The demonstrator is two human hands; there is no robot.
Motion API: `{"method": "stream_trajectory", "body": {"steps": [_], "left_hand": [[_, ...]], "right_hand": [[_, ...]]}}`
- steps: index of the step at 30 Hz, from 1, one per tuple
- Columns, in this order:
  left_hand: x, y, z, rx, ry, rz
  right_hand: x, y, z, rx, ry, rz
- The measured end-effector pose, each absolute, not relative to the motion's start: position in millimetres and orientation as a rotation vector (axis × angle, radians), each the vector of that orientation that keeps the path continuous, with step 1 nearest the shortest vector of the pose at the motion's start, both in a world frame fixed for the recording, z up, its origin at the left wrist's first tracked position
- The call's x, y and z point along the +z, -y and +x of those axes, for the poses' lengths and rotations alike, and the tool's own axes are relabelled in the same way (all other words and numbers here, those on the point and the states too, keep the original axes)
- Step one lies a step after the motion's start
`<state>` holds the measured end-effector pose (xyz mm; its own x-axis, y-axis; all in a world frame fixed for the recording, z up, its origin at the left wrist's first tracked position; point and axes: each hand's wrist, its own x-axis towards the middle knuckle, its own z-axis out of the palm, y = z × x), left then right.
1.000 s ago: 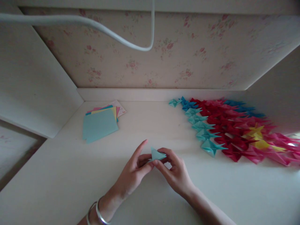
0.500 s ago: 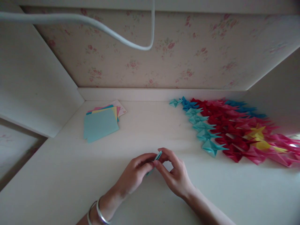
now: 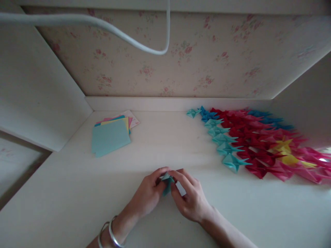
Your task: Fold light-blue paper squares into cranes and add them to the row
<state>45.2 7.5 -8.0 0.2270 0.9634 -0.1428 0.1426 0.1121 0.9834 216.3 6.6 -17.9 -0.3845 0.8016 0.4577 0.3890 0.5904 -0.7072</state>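
Between my two hands, above the white tabletop (image 3: 165, 148), is a small light-teal folded paper (image 3: 167, 187), partly covered by fingers. My left hand (image 3: 150, 188) pinches it from the left between thumb and fingers. On the other side, my right hand (image 3: 190, 194) has its fingertips closed on the paper's upper right edge. The paper shows a pointed flap at its top and a lower part hanging toward the table. Finer folds are too small to make out.
At the back left lies a stack of coloured paper sheets (image 3: 111, 137), light teal on top. Rows of folded paper cranes (image 3: 253, 144) in teal, red, pink, blue and yellow fill the right side. A white cable (image 3: 124, 37) hangs before the floral back wall.
The folded paper has turned from a narrow edge-on strip to show a flap spread at its top. My right hand's fingers have curled further over it.
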Motion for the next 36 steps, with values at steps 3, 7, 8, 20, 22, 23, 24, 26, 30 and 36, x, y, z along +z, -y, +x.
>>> {"method": "stream_trajectory", "body": {"steps": [3, 7, 8, 20, 22, 23, 24, 26, 30, 36], "left_hand": [[-6, -6, 46, 0.929, -1.152, 1.239], [1, 0, 47, 0.913, -0.894, 1.110], [3, 1, 47, 0.889, -0.834, 1.073], [-1, -7, 49, 1.028, -1.130, 0.872], [-1, -8, 47, 1.023, -1.154, 0.802], [-2, -9, 46, 1.021, -1.167, 0.767], [-2, -10, 44, 1.025, -1.177, 0.735], [-3, -12, 41, 1.054, -1.198, 0.690], [-3, -15, 37, 1.121, -1.257, 0.675], [0, -17, 30, 1.115, -1.336, 0.910]], "right_hand": [[-23, -7, 214, 0.545, 1.948, -1.017], [-29, -10, 215, 0.498, 1.839, -1.091], [-30, -11, 216, 0.481, 1.831, -1.084], [-27, -7, 215, 0.373, 2.001, -0.964], [-25, -8, 215, 0.452, 1.968, -0.965], [-24, -9, 215, 0.500, 1.949, -0.962], [-22, -9, 215, 0.548, 1.931, -0.953], [-19, -10, 215, 0.634, 1.902, -0.932], [-14, -11, 214, 0.838, 1.831, -0.948], [-11, -15, 215, 1.463, 1.532, -0.934]]}}
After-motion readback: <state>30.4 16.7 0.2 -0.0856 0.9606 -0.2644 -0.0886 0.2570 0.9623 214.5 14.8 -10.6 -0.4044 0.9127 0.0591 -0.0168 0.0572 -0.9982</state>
